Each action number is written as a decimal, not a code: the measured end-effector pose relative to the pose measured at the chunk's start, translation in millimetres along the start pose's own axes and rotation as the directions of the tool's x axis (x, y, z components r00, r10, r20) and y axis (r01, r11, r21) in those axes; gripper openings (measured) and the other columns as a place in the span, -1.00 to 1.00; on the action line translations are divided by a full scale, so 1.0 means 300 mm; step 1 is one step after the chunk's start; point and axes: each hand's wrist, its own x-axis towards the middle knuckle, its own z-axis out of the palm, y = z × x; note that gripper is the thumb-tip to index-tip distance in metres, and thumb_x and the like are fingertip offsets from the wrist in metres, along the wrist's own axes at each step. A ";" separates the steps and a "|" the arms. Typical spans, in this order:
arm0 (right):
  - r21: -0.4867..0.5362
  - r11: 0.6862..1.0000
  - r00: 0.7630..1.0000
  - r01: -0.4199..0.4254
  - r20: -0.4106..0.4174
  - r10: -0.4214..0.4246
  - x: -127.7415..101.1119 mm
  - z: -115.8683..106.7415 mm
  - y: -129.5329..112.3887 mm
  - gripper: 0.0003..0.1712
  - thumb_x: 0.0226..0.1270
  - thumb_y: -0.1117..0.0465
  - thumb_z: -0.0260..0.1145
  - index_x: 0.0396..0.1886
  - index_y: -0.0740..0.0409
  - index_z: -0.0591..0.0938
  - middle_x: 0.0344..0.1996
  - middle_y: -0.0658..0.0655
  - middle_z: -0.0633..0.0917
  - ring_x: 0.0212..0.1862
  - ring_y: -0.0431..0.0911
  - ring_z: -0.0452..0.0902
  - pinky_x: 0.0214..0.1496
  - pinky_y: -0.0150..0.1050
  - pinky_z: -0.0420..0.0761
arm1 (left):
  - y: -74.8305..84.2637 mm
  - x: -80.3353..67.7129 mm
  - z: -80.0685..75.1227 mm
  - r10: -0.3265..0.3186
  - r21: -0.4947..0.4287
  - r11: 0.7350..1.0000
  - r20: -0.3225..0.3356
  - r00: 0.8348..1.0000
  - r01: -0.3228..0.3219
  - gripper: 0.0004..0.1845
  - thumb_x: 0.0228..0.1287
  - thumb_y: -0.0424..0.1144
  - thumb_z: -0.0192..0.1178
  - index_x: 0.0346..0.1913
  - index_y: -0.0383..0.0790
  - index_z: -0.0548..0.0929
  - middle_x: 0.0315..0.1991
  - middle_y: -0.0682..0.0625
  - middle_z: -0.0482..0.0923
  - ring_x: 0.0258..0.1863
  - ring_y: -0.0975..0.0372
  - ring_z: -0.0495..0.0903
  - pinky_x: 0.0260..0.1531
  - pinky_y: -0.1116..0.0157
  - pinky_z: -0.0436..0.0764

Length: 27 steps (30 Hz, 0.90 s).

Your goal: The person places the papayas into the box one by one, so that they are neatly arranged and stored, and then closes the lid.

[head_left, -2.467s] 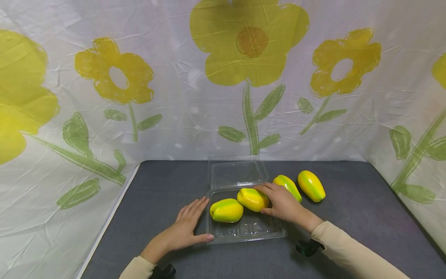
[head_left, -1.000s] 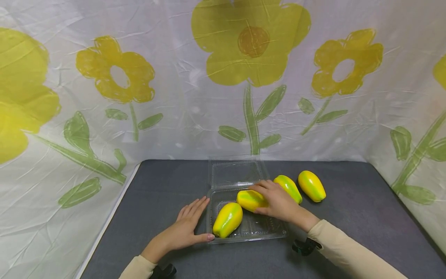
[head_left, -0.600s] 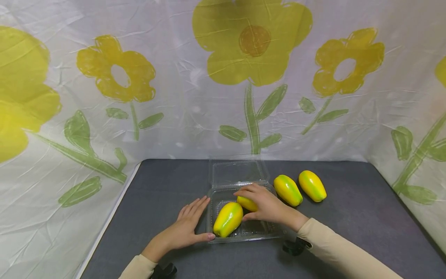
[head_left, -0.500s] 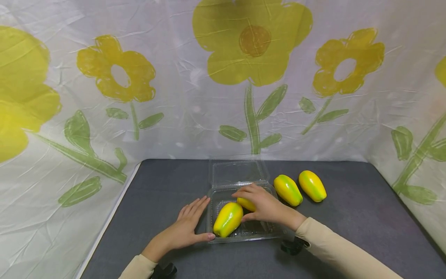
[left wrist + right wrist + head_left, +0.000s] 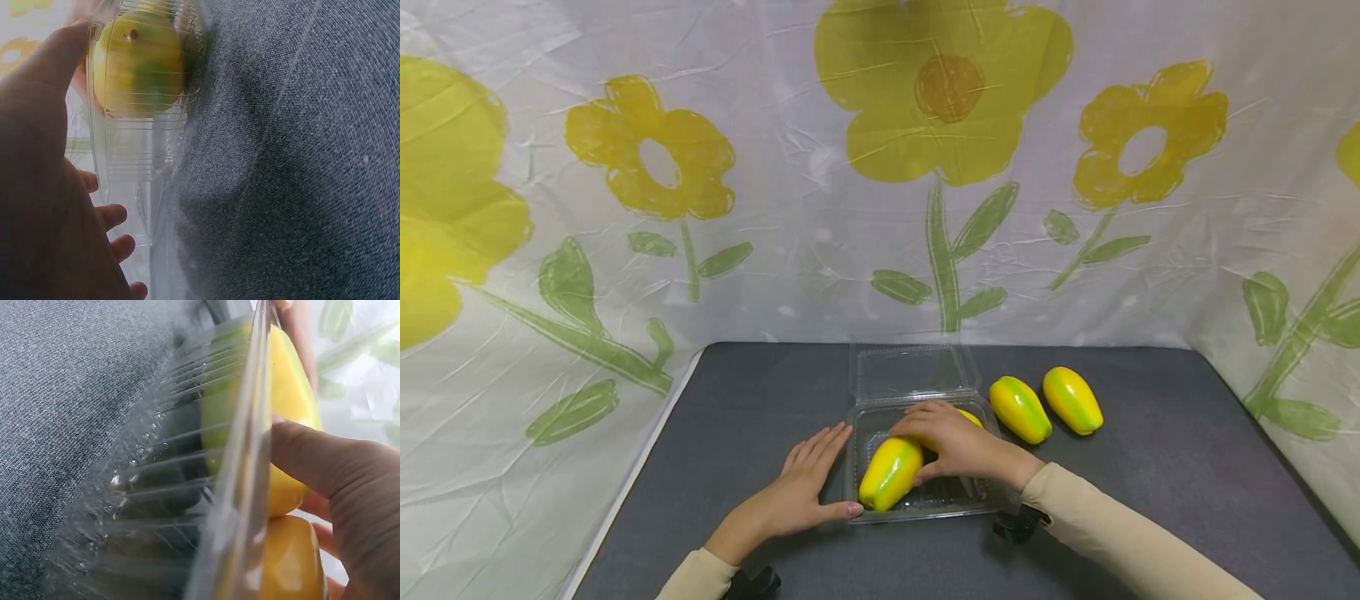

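Note:
A clear plastic clamshell box (image 5: 955, 510) lies open on the table, its lid (image 5: 913, 372) folded back. One yellow-green papaya (image 5: 891, 475) sits at a slant in the left part of the box. My right hand (image 5: 958, 447) holds this papaya's upper end, thumb at its right side and fingers over the top. Behind that hand a second papaya (image 5: 972, 417) is mostly hidden in the box. At the box's left side, my left hand (image 5: 801, 492) keeps its fingers extended and its thumb by the front corner. In the right wrist view, the thumb (image 5: 306, 450) presses on the papaya.
Two more papayas, one nearer (image 5: 1021, 410) and one farther right (image 5: 1072, 401), lie on the dark cloth-covered table (image 5: 760, 383) right of the box. A flower-print curtain (image 5: 790, 250) surrounds the table at the back and sides.
The left papaya has turned from lying crosswise to slanting. My right hand has moved left from the second papaya to the left one. My left hand has stayed in place.

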 end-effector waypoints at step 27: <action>0.070 0.995 0.995 -0.077 -0.059 0.081 -0.008 0.012 -0.001 -0.22 -0.06 -0.22 0.57 0.19 -0.05 0.63 0.10 -0.08 0.70 0.28 -0.03 0.47 0.36 0.05 0.45 | -0.004 -0.002 0.001 -0.011 0.004 1.000 0.008 1.000 0.011 0.17 0.14 0.40 0.22 0.62 0.01 -0.17 0.64 -0.07 -0.18 0.60 -0.13 -0.12 0.43 -0.36 -0.11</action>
